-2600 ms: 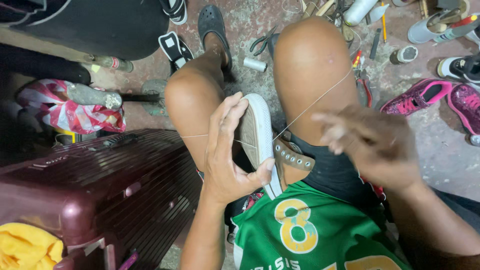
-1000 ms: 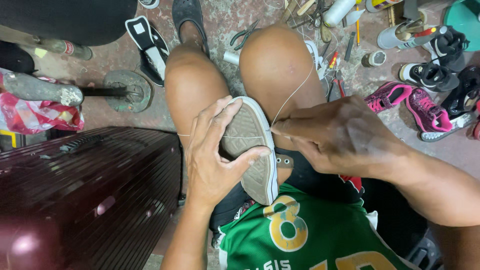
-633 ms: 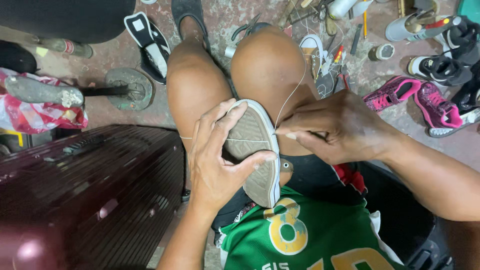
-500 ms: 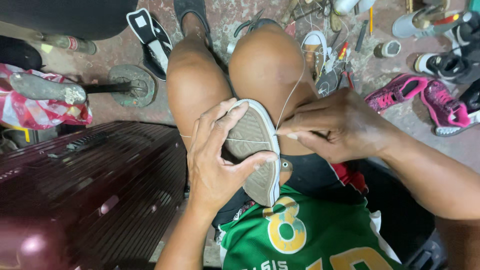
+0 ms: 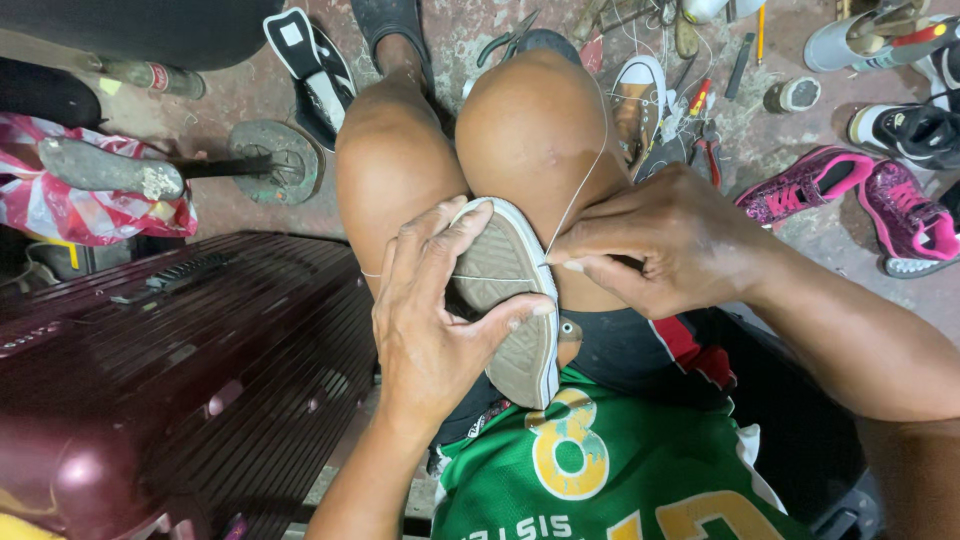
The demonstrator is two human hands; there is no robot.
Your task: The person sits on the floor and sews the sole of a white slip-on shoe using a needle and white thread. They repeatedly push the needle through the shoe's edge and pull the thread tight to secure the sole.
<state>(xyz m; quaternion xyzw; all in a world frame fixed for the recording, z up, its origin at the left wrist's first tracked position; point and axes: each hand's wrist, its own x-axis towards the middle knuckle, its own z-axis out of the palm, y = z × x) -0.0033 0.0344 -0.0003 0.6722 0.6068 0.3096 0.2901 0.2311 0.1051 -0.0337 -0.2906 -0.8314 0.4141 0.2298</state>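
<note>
Rough concrete floor (image 5: pixel 440 40) lies under me, strewn with tools and odd shoes, pink trainers (image 5: pixel 860 195) far right and a maroon suitcase (image 5: pixel 150 370) near left. I sit with a grey-soled sneaker (image 5: pixel 510 300) wedged sole-up between my knees, toe pointing away.

My left hand (image 5: pixel 430 320) wraps the shoe from the left, fingers spread over the sole and thumb hooked at the right rim, gripping it firm. My right hand (image 5: pixel 660 240) sits just right of the shoe, fingertips pinched together on a thin thread (image 5: pixel 580 190) at the sole's edge; I cannot tell if a needle is in that pinch. One strand runs up over my right knee, another crosses the sole to the left.

To stitch well, I judge the thread should stay taut, the shoe braced hard, and each pull run straight along the rim.
</note>
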